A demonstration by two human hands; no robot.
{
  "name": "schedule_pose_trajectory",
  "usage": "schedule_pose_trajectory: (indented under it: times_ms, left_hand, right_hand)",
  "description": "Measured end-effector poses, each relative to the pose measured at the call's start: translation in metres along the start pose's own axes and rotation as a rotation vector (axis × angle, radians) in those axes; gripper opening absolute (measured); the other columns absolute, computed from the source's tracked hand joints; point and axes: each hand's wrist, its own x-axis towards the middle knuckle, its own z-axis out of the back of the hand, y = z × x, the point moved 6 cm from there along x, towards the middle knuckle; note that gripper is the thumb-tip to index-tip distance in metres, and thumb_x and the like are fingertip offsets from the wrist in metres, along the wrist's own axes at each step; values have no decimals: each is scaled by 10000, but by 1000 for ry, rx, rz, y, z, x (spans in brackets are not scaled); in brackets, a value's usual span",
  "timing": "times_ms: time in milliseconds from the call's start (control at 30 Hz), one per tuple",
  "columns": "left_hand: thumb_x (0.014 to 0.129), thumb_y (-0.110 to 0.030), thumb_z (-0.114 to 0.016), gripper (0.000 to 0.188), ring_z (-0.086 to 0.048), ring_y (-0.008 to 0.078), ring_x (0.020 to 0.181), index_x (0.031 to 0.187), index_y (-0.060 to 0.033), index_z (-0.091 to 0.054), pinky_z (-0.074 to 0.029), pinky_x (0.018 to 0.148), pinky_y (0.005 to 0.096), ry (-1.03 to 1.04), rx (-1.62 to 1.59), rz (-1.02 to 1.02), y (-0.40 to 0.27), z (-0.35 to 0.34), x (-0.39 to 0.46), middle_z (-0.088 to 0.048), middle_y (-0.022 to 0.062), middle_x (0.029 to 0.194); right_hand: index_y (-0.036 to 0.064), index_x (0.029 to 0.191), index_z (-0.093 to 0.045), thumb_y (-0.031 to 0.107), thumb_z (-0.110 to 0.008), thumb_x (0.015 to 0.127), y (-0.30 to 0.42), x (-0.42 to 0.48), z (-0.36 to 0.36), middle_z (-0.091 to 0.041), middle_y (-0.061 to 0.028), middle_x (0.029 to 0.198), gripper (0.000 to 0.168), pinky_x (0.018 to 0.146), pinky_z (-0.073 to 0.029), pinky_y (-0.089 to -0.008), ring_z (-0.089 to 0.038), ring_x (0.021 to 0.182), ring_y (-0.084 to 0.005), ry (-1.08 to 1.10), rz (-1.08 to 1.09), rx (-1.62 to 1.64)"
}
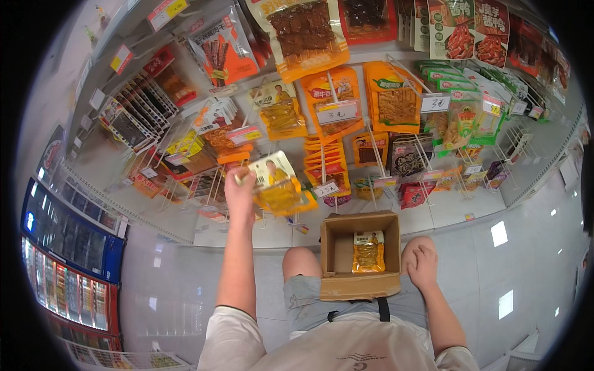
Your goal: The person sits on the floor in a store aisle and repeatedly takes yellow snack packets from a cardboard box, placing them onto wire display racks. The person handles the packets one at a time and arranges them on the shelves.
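My left hand (241, 185) grips the upper left corner of a yellow and cream snack packet (280, 185), slightly blurred, in front of the hanging rows. My right hand (421, 266) rests on my right knee with nothing in it. Between my knees, an open cardboard box (360, 290) holds a matching snack packet (369, 254), lying at its bottom. Above the held packet, another packet of the same look (280, 111) hangs on a display hook. Orange snack packets (330, 104) hang to the right of it.
Wire display hooks with price tags (327, 188) jut out from the shelf wall. Red snack packets (416, 195) hang low, right of centre. A shelf base ledge (441, 217) runs beyond my knees. On the far left stands a drinks fridge (69, 278). Tiled floor (473, 259) lies to the right.
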Motion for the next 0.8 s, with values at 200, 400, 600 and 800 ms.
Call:
schedule_pose_trajectory:
  times_ms: [200, 400, 600, 800]
  left_hand:
    - [1001, -102, -770, 260, -646, 150, 1007, 1203, -47, -615, -537, 878, 332, -41, 35, -53, -11, 11, 66, -677, 66, 1123]
    - [985, -55, -773, 245, -684, 156, 1025, 1175, -52, -619, -544, 928, 334, 46, -23, -91, -36, -8, 77, -721, 71, 1149]
    - [986, 19, -739, 242, -694, 157, 1066, 1181, -64, -621, -549, 963, 341, 117, -190, -197, -30, -3, 91, -727, 70, 1165]
    - [996, 51, -693, 239, -736, 186, 1018, 1176, -75, -598, -604, 901, 372, 98, -103, -243, -21, 1, 116, -735, 74, 1131]
  right_hand:
    - [22, 1316, -696, 192, -743, 911, 16, 12, -11, -677, -220, 1351, 442, 1152, -444, -577, -596, 1314, -409, -123, 45, -84]
    - [28, 1325, -696, 180, -741, 934, 15, 17, -6, -685, -202, 1334, 422, 1114, -491, -550, -631, 1272, -397, -124, 121, -125]
    - [35, 1318, -711, 219, -763, 944, 15, 15, 1, -713, -177, 1292, 421, 1074, -510, -514, -658, 1213, -365, -104, 53, 57]
    - [53, 1333, -709, 232, -772, 955, 18, 17, 3, -710, -173, 1298, 424, 1058, -522, -499, -661, 1216, -350, -100, 34, 65]
